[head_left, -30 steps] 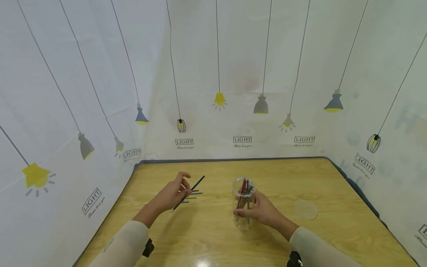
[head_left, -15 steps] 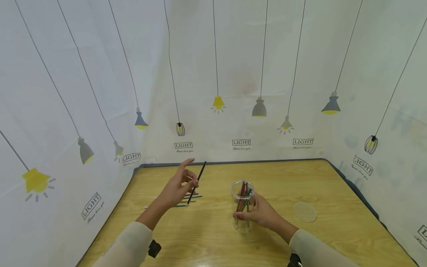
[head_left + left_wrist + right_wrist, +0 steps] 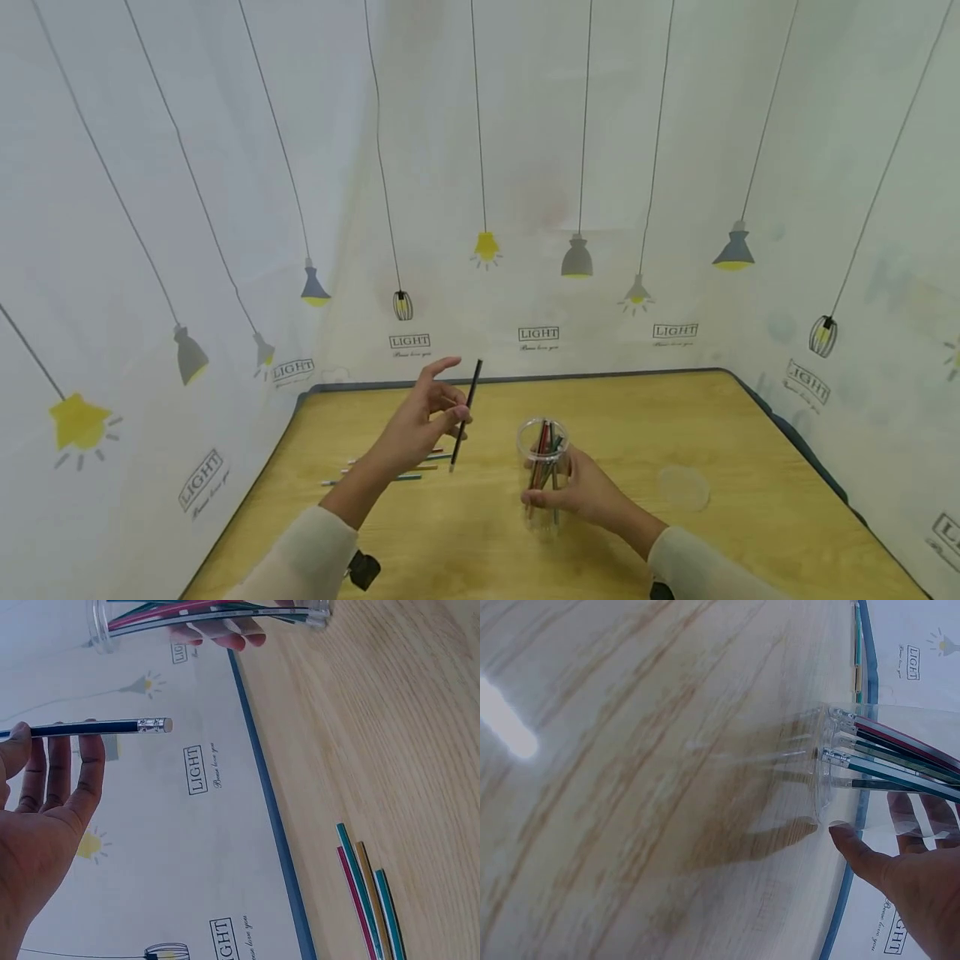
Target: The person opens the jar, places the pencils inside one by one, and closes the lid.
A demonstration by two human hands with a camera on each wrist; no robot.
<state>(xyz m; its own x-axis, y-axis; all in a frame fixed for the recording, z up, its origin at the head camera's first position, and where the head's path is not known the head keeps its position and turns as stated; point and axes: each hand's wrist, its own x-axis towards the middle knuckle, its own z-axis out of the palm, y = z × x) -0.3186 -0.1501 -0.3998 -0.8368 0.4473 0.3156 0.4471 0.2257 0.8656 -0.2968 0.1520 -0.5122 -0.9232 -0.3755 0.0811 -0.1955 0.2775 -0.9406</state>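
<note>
My left hand (image 3: 420,425) pinches a dark pencil (image 3: 467,417) between thumb and fingers, above the table and left of the cup. In the left wrist view the pencil's silver ferrule and pale eraser end (image 3: 155,725) point away from the hand. The right hand (image 3: 585,487) grips a clear plastic cup (image 3: 543,427) that stands upright on the table. Inside the cup lean several pencils (image 3: 892,769), red, green and dark, eraser ends down. On the table below the left hand lie several loose pencils (image 3: 360,892), coloured red, green and orange-brown.
A round translucent lid (image 3: 684,488) lies flat on the wooden table (image 3: 480,542), right of the right hand. White sheeting (image 3: 540,167) printed with hanging lamps surrounds the table's back and sides. A dark blue edge (image 3: 600,377) runs along the table's back.
My left hand has lifted the dark pencil off to the right, toward the cup, and the pencil has turned from slanted to nearly upright. The right hand keeps holding the cup in place.
</note>
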